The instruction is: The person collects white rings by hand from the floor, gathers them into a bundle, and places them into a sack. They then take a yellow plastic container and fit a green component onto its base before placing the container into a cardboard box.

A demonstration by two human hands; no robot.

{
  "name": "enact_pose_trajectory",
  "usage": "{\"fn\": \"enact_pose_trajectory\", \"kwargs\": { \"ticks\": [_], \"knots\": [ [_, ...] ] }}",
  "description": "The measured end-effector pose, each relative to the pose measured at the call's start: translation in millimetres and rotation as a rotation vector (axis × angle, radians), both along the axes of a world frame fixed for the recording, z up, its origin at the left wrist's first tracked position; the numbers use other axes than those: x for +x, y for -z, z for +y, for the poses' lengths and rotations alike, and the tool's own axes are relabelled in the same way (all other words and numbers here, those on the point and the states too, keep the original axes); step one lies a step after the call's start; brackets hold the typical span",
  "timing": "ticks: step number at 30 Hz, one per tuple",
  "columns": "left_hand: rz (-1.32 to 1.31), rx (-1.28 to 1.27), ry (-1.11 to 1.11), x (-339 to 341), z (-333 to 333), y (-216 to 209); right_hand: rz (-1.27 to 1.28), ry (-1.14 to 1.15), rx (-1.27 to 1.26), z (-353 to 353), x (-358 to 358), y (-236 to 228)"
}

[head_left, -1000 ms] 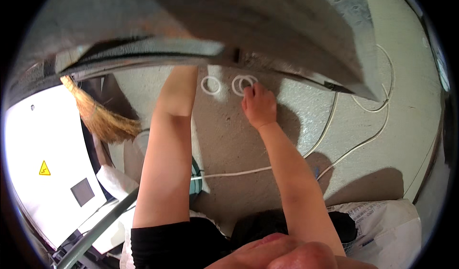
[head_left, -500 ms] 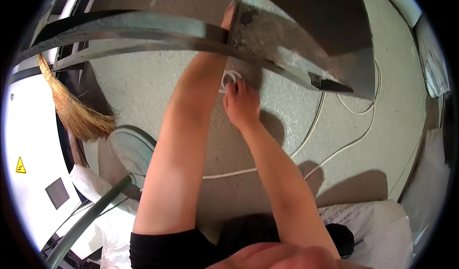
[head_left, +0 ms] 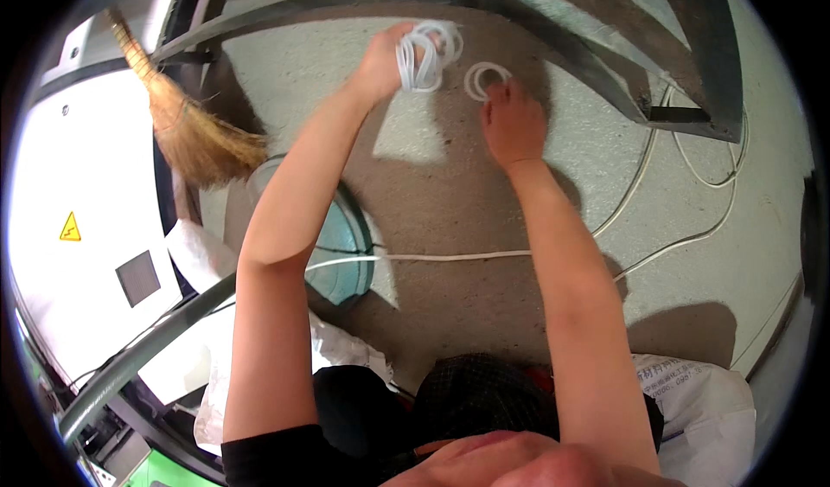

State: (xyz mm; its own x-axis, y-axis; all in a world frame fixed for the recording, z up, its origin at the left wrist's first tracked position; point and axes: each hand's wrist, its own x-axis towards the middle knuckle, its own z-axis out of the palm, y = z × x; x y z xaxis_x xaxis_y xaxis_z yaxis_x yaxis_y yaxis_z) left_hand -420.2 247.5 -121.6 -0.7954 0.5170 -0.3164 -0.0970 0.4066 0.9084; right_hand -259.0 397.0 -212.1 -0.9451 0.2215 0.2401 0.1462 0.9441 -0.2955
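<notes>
My left hand [head_left: 380, 65] is closed around a bunch of several white rings [head_left: 405, 65], slim and smooth-looking, which stick out past its fingers. My right hand [head_left: 516, 128] pinches another white ring [head_left: 469, 82] at its edge, a short way to the right of the bunch. It may be more than one ring; I cannot tell. Both hands are over the grey floor, just this side of a dark metal frame [head_left: 596, 72].
A straw broom [head_left: 194, 137] leans at the left by a white cabinet [head_left: 78, 176]. A round blue-green lid or base [head_left: 341, 266] lies partly under my left forearm. A white cable [head_left: 450, 256] crosses the floor. White sacks [head_left: 709, 409] lie near me, and a metal rail [head_left: 147, 362] stands lower left.
My left hand has come back from behind the metal frame and now shows the bunch of rings. My right hand, with its ring, appears farther up and to the right as the view shifted.
</notes>
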Motion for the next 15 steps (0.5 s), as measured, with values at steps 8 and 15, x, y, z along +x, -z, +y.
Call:
{"fn": "enact_pose_trajectory", "kwargs": {
  "ticks": [8,15],
  "knots": [
    [0.673,-0.481,-0.024,63.8,-54.9,68.0,0.131,-0.002,-0.115,-11.6,-3.5,-8.8],
    [1.113,-0.447,-0.021,146.2,-54.1,42.0,0.193,0.023,-0.111,0.1,0.9,1.8]
  ]
}}
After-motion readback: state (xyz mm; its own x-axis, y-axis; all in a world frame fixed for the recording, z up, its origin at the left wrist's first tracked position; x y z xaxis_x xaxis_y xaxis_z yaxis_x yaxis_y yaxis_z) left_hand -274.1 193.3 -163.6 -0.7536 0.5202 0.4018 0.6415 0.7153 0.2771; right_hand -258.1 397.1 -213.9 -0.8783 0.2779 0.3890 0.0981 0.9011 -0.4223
